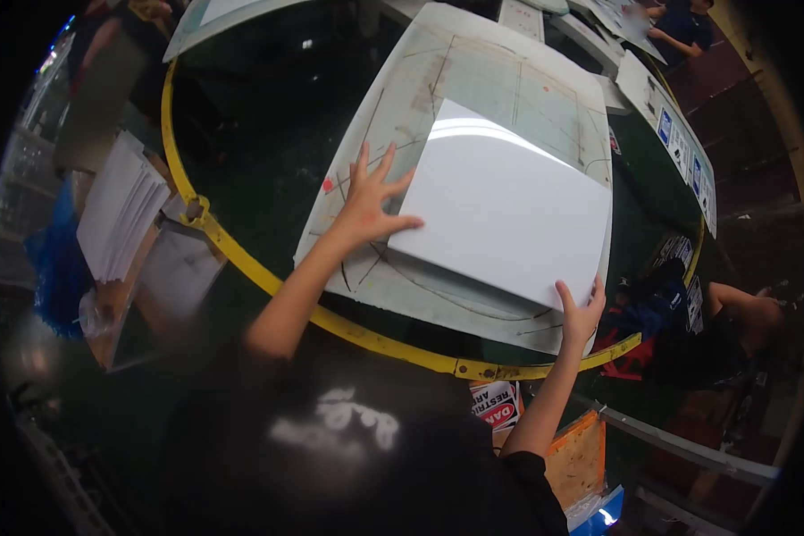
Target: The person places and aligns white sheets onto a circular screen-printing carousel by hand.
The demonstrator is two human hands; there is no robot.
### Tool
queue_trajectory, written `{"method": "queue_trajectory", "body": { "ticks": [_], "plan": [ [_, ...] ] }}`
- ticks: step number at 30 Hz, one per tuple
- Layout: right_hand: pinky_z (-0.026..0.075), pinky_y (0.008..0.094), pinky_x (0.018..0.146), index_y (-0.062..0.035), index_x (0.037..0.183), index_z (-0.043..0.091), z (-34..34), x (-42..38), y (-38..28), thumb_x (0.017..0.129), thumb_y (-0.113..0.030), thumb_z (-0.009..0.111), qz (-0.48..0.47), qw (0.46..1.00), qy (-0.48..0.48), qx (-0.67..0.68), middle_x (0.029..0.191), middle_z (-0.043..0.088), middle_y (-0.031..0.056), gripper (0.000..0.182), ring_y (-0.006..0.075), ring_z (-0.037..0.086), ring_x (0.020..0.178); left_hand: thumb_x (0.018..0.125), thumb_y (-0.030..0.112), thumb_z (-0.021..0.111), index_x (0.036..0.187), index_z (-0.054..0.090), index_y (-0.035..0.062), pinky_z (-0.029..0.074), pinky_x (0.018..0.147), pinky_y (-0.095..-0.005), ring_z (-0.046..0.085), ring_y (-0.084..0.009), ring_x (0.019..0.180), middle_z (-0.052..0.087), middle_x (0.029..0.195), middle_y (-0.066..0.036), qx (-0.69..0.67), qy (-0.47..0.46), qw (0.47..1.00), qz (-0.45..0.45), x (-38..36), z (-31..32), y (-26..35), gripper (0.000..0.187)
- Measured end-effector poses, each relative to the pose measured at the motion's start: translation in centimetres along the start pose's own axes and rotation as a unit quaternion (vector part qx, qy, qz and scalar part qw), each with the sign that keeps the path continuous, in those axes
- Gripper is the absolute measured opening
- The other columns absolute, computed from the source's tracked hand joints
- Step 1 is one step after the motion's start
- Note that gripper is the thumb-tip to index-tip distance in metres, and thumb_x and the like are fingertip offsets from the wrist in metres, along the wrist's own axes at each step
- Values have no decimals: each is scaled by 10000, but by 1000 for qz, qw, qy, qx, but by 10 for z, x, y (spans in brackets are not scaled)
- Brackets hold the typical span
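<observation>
A glossy white rectangular sheet (509, 210) lies on a pale, stained board (384, 272) marked with dark lines and red dots. My left hand (371, 198) is open at the sheet's left side, fingers spread, with the thumb at its edge. Down at the near right corner, my right hand (582, 313) has its thumb and fingers apart against the edges. Neither hand is wrapped around the sheet. Its lower edge casts a dark shadow on the board.
A yellow curved rail (366, 335) runs around the board on my side. More pale boards stand beyond, one holding printed sheets (679, 147). Stacked white sheets (123, 210) are at the left. Other people (683, 31) work at the upper right and right. A danger sign (496, 404) sits below the rail.
</observation>
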State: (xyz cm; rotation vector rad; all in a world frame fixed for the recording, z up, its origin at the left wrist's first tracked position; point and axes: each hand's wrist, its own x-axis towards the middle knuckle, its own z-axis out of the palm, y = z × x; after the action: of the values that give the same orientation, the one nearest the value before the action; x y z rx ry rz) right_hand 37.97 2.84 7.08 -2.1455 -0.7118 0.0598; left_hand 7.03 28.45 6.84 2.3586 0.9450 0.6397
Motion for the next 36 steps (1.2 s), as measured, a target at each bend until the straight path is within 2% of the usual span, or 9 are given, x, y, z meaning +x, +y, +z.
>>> {"method": "queue_trajectory", "body": {
  "ticks": [5, 12, 24, 27, 30, 33, 36],
  "plan": [
    [376, 394, 976, 9, 1284, 418, 44, 28, -12, 627, -257, 815, -27, 997, 13, -77, 1216, 429, 174, 812, 332, 449, 1163, 556, 627, 720, 1201, 618, 198, -80, 1001, -675, -157, -487, 1339, 72, 1523, -164, 97, 1, 995, -18, 31, 9, -39, 781],
    [376, 404, 968, 18, 1284, 421, 59, 32, -20, 603, -311, 827, -26, 995, 0, -100, 1194, 437, 181, 858, 336, 455, 1141, 541, 684, 684, 1198, 620, 225, -115, 951, -717, -192, -495, 1327, 31, 1530, -143, 134, -29, 990, -43, 39, 12, -52, 804],
    [370, 406, 976, 36, 1268, 433, 62, 32, -5, 600, -342, 829, -41, 992, 1, -116, 1190, 444, 205, 864, 354, 452, 1143, 522, 653, 719, 1189, 625, 251, -118, 924, -742, -224, -498, 1314, 1, 1537, -108, 151, -10, 988, -36, 36, 17, -48, 785],
    [374, 406, 972, 37, 1261, 438, 63, 31, -6, 595, -350, 830, -27, 993, -7, -111, 1189, 443, 205, 864, 355, 455, 1140, 510, 671, 717, 1200, 617, 250, -82, 946, -732, -209, -488, 1324, -1, 1539, -99, 167, -37, 983, -63, 37, 11, -42, 815],
    [376, 407, 970, 38, 1254, 442, 63, 31, -7, 593, -358, 829, -15, 993, -15, -118, 1187, 444, 203, 862, 354, 458, 1138, 524, 626, 739, 1186, 625, 271, -114, 925, -741, -223, -498, 1315, -5, 1538, -104, 162, -24, 985, -53, 36, 14, -44, 760],
    [381, 411, 960, 73, 1234, 465, 64, 33, -4, 586, -394, 842, -25, 994, -10, -108, 1191, 469, 247, 883, 361, 476, 1121, 520, 619, 746, 1184, 627, 273, -115, 919, -745, -224, -498, 1315, 2, 1538, -106, 165, -13, 985, -54, 35, 17, -44, 758],
    [383, 411, 959, 74, 1233, 467, 65, 36, 0, 583, -395, 844, -31, 994, -8, -107, 1191, 474, 249, 885, 359, 482, 1115, 518, 615, 749, 1177, 632, 269, -105, 914, -754, -212, -494, 1320, 19, 1537, -107, 171, -16, 983, -63, 36, 16, -41, 754]
  ]
}}
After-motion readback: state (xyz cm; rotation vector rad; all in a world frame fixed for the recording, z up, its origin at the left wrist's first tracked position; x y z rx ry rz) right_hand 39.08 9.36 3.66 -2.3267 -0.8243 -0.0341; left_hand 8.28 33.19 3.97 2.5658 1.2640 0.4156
